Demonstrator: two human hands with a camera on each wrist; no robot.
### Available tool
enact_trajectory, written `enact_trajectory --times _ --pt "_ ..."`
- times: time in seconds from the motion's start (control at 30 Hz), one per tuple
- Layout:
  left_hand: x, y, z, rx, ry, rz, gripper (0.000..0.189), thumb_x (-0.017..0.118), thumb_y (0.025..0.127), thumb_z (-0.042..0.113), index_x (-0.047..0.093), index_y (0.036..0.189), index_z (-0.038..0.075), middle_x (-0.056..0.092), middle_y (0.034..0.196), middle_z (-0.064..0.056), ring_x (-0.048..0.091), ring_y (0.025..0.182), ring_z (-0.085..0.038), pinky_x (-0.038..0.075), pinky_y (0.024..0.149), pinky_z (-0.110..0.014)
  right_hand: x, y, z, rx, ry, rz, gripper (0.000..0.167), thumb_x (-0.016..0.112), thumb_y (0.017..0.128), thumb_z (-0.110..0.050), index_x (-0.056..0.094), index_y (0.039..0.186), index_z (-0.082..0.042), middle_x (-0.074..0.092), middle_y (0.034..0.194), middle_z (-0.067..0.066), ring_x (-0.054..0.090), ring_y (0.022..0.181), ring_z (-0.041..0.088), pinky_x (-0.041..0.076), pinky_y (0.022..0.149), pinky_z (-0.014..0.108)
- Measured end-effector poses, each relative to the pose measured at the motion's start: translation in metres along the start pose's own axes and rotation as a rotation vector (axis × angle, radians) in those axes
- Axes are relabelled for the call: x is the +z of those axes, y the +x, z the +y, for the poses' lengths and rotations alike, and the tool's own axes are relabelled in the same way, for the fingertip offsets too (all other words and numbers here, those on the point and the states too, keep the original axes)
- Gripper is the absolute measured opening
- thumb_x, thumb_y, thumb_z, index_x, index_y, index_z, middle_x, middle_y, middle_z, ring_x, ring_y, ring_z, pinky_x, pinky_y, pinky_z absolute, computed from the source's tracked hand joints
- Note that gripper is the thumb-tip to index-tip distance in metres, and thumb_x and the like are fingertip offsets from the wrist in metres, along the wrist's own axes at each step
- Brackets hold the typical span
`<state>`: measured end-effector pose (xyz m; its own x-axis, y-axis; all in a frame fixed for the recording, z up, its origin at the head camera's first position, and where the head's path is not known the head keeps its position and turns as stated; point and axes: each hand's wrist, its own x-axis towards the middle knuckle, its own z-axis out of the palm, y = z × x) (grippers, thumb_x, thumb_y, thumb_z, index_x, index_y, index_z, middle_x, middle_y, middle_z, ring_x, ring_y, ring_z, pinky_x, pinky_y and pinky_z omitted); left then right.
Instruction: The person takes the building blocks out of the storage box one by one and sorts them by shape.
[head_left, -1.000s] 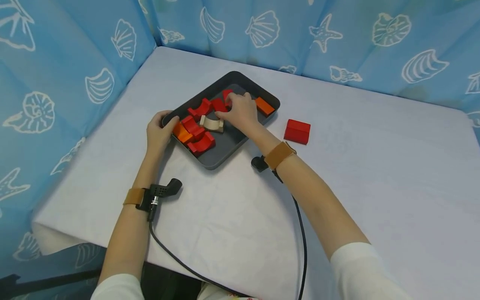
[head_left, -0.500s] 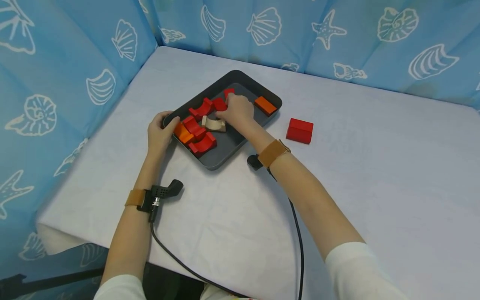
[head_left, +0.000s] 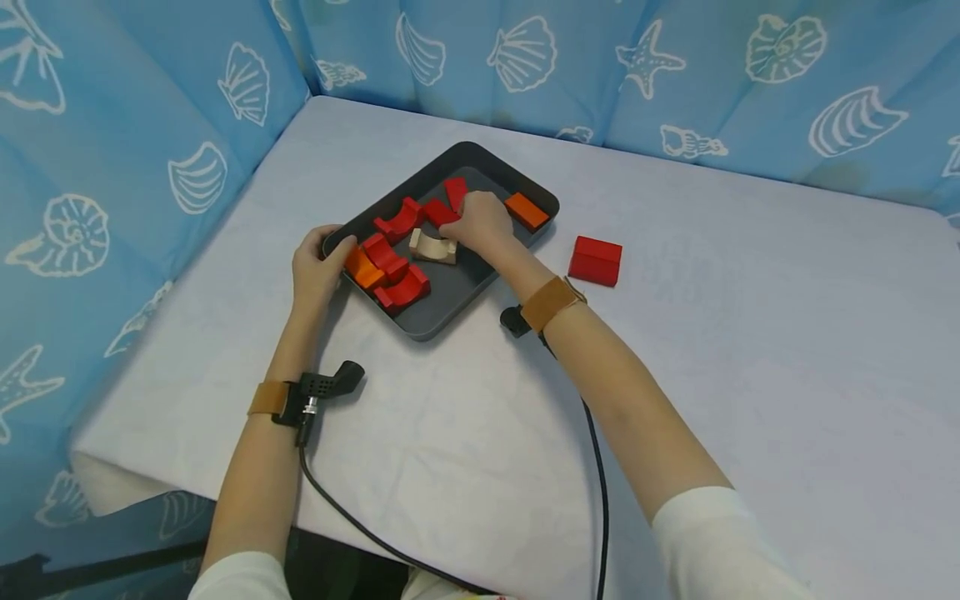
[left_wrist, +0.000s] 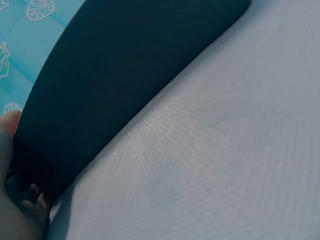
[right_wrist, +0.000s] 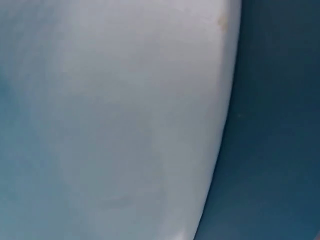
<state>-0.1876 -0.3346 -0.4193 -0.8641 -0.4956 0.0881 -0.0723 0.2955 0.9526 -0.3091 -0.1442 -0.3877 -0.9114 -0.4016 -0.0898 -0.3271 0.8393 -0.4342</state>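
My left hand grips the left corner of a dark grey tray, thumb over the rim. In the left wrist view, the hand is at the edge of the tray's dark outer wall. My right hand reaches into the tray, its fingertips mostly hidden. Thumb and fingers lie close to a red block, another red block and a plain wooden arch block; I cannot tell whether it holds one. Farther left lie red arch blocks and an orange block.
One more orange block sits in the tray's right corner. Red blocks lie together on the white tablecloth, right of the tray. A blue shell-patterned curtain borders the table. A black cable hangs from the right wrist camera.
The plain wooden arch block has shifted slightly right in the tray. More of the red block beyond my right hand shows. My left hand stays on the tray corner.
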Motion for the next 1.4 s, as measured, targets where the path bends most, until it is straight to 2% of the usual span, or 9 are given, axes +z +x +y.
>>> enact_trajectory --times 0.23,0.6,0.8,0.97,1.13,1.23,1.4 --pt "0.002 0.0 0.001 0.002 0.031 0.014 0.039 0.057 0.085 0.03 0.056 0.114 0.004 0.053 0.094 -0.007 0.043 0.062 -0.01 0.036 0.051 -0.019 -0.003 -0.004 0.006 -0.029 0.093 0.035 0.03 0.066 0.079 -0.033 0.057 0.082 -0.005 0.054 0.079 0.006 0.048 0.066 0.016 0.038 0.055 0.024" --pt "0.005 0.003 0.002 0.041 0.029 0.005 0.04 0.057 0.085 0.029 0.055 0.114 0.002 0.054 0.101 -0.01 0.045 0.076 -0.014 0.038 0.058 -0.018 -0.012 -0.009 0.011 -0.061 0.122 0.072 0.029 0.064 0.081 -0.029 0.057 0.088 -0.002 0.053 0.08 0.008 0.048 0.066 0.017 0.038 0.056 0.024" --pt "0.003 0.001 0.002 0.037 0.028 0.005 0.039 0.057 0.085 0.029 0.055 0.113 0.002 0.054 0.102 -0.01 0.045 0.078 -0.015 0.038 0.06 -0.019 -0.014 -0.013 0.012 -0.083 0.155 0.086 0.029 0.064 0.08 -0.026 0.057 0.089 0.0 0.052 0.079 0.009 0.047 0.067 0.018 0.038 0.056 0.025" --pt "0.001 0.002 0.001 0.029 0.039 0.007 0.04 0.057 0.085 0.03 0.055 0.114 0.002 0.054 0.102 -0.01 0.045 0.077 -0.015 0.038 0.059 -0.02 -0.016 -0.014 0.013 -0.084 0.163 0.085 0.032 0.064 0.08 -0.026 0.059 0.096 0.001 0.056 0.089 0.01 0.049 0.074 0.019 0.042 0.063 0.026" --pt "0.0 0.002 0.0 0.02 0.046 0.004 0.042 0.057 0.085 0.03 0.055 0.114 0.0 0.054 0.106 -0.012 0.045 0.084 -0.014 0.039 0.07 -0.02 -0.016 -0.016 0.017 -0.072 0.177 0.066 0.038 0.065 0.081 -0.027 0.059 0.105 0.002 0.058 0.102 0.012 0.05 0.084 0.02 0.044 0.073 0.028" --pt "0.0 0.002 -0.001 0.026 0.049 0.004 0.042 0.057 0.085 0.03 0.055 0.114 -0.001 0.054 0.107 -0.013 0.045 0.086 -0.014 0.04 0.075 -0.022 -0.016 -0.017 0.019 -0.07 0.192 0.067 0.039 0.066 0.08 -0.026 0.059 0.105 0.002 0.058 0.104 0.013 0.051 0.086 0.021 0.044 0.074 0.029" --pt "0.0 0.002 -0.002 0.032 0.052 0.008 0.042 0.056 0.085 0.029 0.054 0.115 -0.001 0.054 0.108 -0.013 0.045 0.086 -0.014 0.04 0.075 -0.021 -0.016 -0.019 0.021 -0.076 0.206 0.07 0.038 0.066 0.081 -0.026 0.059 0.106 0.002 0.058 0.103 0.012 0.051 0.086 0.021 0.044 0.073 0.029"
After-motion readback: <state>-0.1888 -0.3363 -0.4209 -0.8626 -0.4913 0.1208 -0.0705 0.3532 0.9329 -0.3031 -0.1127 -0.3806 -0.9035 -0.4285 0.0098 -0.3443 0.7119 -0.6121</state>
